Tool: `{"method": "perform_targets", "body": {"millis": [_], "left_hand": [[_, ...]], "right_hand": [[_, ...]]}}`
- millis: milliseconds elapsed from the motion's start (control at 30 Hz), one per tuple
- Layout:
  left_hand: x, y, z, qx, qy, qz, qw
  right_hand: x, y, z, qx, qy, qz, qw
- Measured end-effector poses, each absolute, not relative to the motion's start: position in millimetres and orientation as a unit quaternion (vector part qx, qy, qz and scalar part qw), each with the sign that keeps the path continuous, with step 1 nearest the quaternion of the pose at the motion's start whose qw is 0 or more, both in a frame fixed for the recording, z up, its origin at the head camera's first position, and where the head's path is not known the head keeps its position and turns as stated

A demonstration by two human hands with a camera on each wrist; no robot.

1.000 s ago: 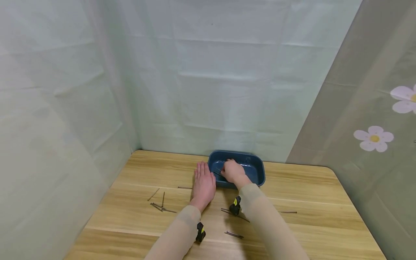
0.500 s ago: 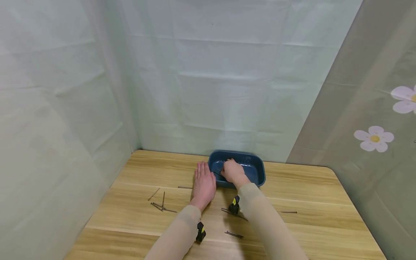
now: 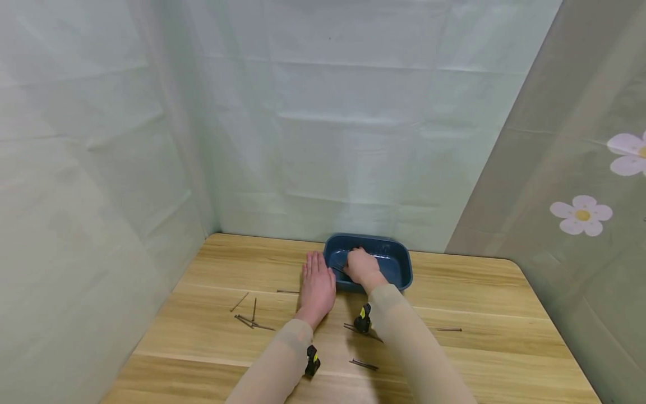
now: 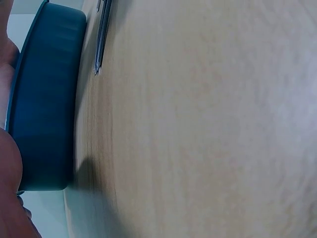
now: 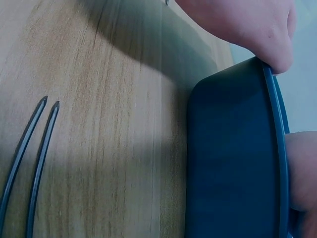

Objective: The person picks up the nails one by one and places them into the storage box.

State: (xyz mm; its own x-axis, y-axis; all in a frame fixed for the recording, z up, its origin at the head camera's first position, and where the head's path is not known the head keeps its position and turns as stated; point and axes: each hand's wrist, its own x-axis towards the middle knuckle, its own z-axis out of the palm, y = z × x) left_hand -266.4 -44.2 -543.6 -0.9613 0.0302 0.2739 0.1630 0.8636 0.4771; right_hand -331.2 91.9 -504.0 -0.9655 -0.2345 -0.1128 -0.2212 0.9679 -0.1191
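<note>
A dark blue rectangular tray [image 3: 406, 280] stands at the back of the wooden table. Along its left end lies my left hand [image 3: 318, 289], its fingers straight and its thumb side against the wall. My right hand [image 3: 362, 266] reaches down inside the tray with its fingers curled. A nail [image 3: 340, 270] sticks out to the left of those fingers, which pinch it; the fingertips are hidden beneath the hand. In the right wrist view, the tray's outer wall [image 5: 233, 148] hides most of the right hand, while the left thumb [image 5: 277, 54] sits at the rim.
Several loose nails [image 3: 244, 321] lie on the left of the table, with another nail [image 3: 287, 291] beside the left hand. More nails [image 3: 363, 365] lie near the front, some [image 3: 353, 328] under the right wrist. One nail [image 3: 449, 329] lies at right. A pale curtain [image 3: 323, 185] hangs behind.
The right wrist and forearm have shifted very slightly to the left. Both hands keep their places at the tray, and the loose nails lie as before.
</note>
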Motion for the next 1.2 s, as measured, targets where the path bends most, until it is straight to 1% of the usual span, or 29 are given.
{"method": "perform_targets", "body": {"millis": [400,800,1200], "left_hand": [[-266.4,-44.0,-543.9,-0.054,-0.956,-0.254,0.133],[-263.5,-43.6,-541.5,-0.057,-0.956,-0.256,0.129],[-266.5,-44.5,-544.7,-0.057,-0.958,-0.243,0.139]], "right_hand": [[-331.2,90.7,-503.8,-0.103,0.99,-0.056,0.074],[-332.2,91.3,-506.3,-0.1,0.991,-0.064,0.063],[-334.6,93.9,-505.0,-0.098,0.99,-0.08,0.065]]}}
